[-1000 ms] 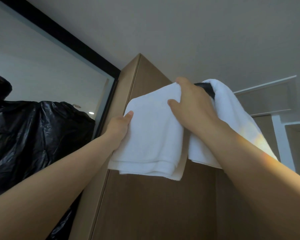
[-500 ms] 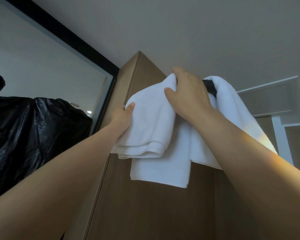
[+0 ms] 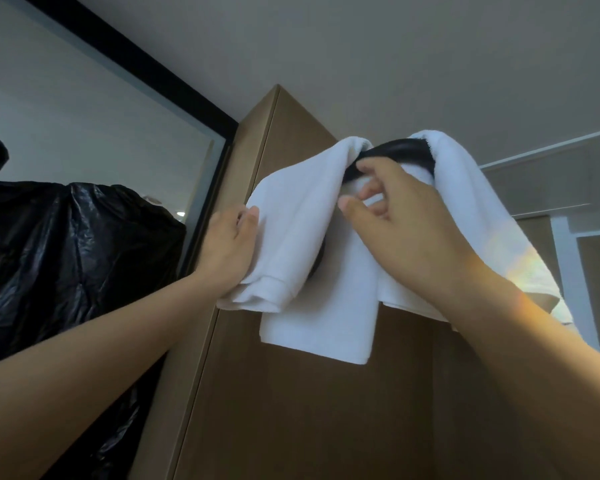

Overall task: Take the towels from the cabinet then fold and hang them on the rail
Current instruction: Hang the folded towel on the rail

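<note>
A white folded towel (image 3: 302, 216) hangs over the left end of a black rail (image 3: 399, 154) fixed high on a brown wooden cabinet (image 3: 309, 410). Its back half hangs lower than its front half. My left hand (image 3: 229, 247) grips the towel's left edge. My right hand (image 3: 402, 216) is just under the rail with its fingers bent and apart, their tips at the towel's right edge. A second white towel (image 3: 471, 209) is draped over the rail's right end, partly behind my right wrist.
A black-framed mirror (image 3: 94, 133) is at the left, with a glossy black plastic bag (image 3: 66, 254) in front of it or reflected in it. The ceiling is close above. A white door frame (image 3: 565, 258) stands at the far right.
My right hand has come off the top of the towel and dropped below the rail, baring the black rail. The towel's back half has slid down. My left hand has moved down its left edge.
</note>
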A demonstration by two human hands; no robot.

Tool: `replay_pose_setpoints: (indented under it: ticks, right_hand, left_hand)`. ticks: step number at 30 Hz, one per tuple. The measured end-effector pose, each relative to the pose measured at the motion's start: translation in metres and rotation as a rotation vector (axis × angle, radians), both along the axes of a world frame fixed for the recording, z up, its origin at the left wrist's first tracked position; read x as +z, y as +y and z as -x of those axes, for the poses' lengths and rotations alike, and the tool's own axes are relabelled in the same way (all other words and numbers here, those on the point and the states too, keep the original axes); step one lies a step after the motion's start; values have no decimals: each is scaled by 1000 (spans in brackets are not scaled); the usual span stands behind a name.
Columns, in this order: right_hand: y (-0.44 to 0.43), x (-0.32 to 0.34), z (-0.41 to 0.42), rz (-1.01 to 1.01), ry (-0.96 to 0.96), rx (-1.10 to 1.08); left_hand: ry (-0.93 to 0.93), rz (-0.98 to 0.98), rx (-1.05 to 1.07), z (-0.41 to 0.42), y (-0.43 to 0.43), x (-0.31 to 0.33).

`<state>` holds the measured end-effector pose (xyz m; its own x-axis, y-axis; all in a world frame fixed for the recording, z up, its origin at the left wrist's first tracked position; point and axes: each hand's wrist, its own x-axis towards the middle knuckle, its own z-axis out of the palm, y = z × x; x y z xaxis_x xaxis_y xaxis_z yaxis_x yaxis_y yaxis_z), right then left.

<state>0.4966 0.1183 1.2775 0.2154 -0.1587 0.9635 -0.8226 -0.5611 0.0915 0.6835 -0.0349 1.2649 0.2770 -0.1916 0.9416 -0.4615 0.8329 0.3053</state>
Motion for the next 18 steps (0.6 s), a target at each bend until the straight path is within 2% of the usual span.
replay_pose_setpoints:
  ticks: [4,9,11,14,16,18]
  right_hand:
    - [-4,-24,13,-126,-40,-39]
    - [-5,-42,11,-364,-86,-89]
    - [-2,-47,10,-361,-71,-272]
    - [3,-51,9,-323,-52,-593]
    - [5,-52,12,-339,-83,-610]
    - [7,-51,16,-362,-139,-512]
  left_hand:
    - [-112,-56,-27,-4,24,-29]
    - [-175,-203,-301,-1,50,-53]
    - [-194,-235,-334,-1,55,-53]
    - [-207,-267,-274,-6,52,-45]
    - [-219,-304,-254,-9,52,-42]
    - [-213,-348,-268,-10,54,-43]
